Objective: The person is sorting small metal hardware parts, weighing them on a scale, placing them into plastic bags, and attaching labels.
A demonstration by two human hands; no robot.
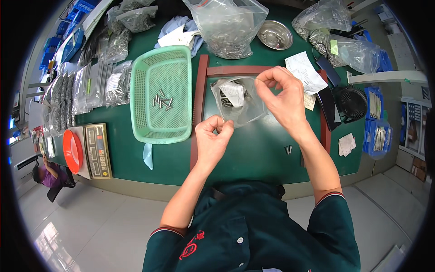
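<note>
A clear plastic bag [252, 112] lies over the green table, spread between my two hands. Inside it are dark metal pins [224, 99] and a folded white paper slip [234, 94]. My left hand [212, 139] is closed in a pinch on the bag's near edge. At the bag's far right corner, my right hand [284, 96] pinches the plastic between thumb and forefinger. A couple of small metal pins [288, 149] lie loose on the table to the right. Left of the bag, a green mesh basket [185, 97] holds several more short pins [163, 100].
A reddish-brown frame [200, 90] borders the work spot. Behind it stand a large bag of metal parts [229, 34] and a steel bowl [275, 35]. On the right are papers [306, 72] and a black fan [351, 102]. A red bowl [72, 151] and boxed item [97, 151] sit left.
</note>
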